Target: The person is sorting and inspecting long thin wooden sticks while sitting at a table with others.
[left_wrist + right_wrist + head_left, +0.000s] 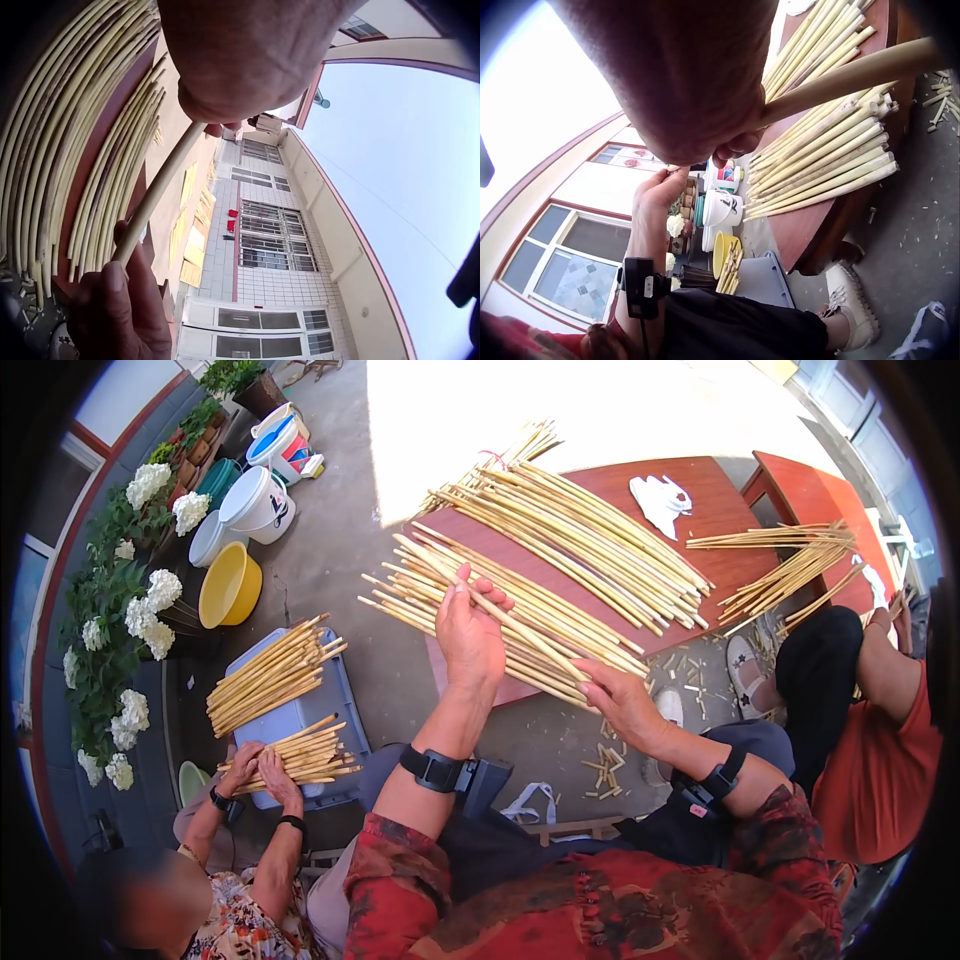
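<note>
A long, pale peeled stalk slants across the front of the table. My left hand, palm turned up, holds it with the fingers curled round it. At its near end, my right hand pinches it between thumb and fingers; the left wrist view shows this thumb against the stalk. Beneath both hands lies a loose row of similar stalks on the reddish-brown table. A thicker pile of stalks lies behind that row.
White gloves lie on the table. At left, another person's hands press on stalks over a blue-grey plastic tray. Buckets and a yellow basin stand beyond. Someone in orange sits at right. Offcuts litter the floor.
</note>
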Action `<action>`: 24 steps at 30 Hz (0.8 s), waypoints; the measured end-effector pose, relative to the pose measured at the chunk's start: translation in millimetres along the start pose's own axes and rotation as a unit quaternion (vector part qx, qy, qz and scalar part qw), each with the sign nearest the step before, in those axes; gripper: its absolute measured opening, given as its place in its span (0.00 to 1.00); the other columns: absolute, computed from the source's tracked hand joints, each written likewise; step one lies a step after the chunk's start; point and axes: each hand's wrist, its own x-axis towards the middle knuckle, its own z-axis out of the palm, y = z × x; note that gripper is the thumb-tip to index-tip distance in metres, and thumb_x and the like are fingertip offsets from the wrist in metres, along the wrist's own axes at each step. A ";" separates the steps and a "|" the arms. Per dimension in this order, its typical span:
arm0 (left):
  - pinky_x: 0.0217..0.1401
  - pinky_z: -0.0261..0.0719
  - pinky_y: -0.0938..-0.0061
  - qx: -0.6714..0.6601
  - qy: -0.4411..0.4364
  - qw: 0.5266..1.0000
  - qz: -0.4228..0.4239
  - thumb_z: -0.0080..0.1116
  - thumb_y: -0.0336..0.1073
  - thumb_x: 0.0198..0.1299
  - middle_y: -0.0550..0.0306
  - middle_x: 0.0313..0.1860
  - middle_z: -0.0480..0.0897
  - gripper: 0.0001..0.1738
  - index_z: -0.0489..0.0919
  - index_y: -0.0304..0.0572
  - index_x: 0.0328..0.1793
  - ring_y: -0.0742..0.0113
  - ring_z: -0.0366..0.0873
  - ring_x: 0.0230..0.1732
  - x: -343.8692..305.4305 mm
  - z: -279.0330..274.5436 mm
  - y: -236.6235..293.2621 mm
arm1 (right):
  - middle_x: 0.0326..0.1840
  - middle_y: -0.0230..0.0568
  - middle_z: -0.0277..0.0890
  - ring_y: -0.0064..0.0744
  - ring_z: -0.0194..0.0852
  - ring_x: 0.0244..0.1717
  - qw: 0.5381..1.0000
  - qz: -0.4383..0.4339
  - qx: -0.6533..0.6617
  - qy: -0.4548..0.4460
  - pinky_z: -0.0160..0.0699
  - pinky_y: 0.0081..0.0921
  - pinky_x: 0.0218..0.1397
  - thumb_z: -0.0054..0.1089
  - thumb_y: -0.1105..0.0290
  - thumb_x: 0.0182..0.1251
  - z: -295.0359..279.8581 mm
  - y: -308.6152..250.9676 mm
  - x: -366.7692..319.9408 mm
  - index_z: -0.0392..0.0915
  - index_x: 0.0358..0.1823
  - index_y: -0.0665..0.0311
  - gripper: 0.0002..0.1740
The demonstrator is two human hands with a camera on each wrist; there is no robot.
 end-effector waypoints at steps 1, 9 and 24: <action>0.36 0.69 0.71 -0.015 -0.005 1.000 0.009 0.31 0.33 0.63 0.58 0.31 0.69 0.18 0.61 0.32 0.57 0.69 0.66 0.31 7.2 -4.0 5.3 | 0.32 0.41 0.72 0.24 0.66 0.30 1.000 -0.001 -0.011 -0.003 0.69 0.20 0.36 0.51 0.74 0.60 0.5 1.3 -1.9 0.69 0.52 0.66 0.17; 0.35 0.71 0.71 0.028 -0.036 0.997 -0.058 0.32 0.35 0.66 0.57 0.32 0.68 0.19 0.57 0.31 0.59 0.69 0.67 0.30 -31.0 10.3 -33.2 | 0.44 0.48 0.73 0.33 0.72 0.43 0.998 -0.025 -0.032 0.039 0.67 0.21 0.48 0.53 0.76 0.58 -1.9 8.1 5.8 0.69 0.51 0.64 0.17; 0.29 0.69 0.72 -0.033 0.046 0.997 0.049 0.34 0.32 0.62 0.59 0.28 0.67 0.19 0.58 0.32 0.58 0.72 0.64 0.26 19.3 -14.4 13.3 | 0.41 0.46 0.72 0.33 0.72 0.41 0.990 -0.079 -0.118 0.007 0.68 0.22 0.44 0.51 0.78 0.58 -2.9 10.8 -2.5 0.69 0.52 0.64 0.18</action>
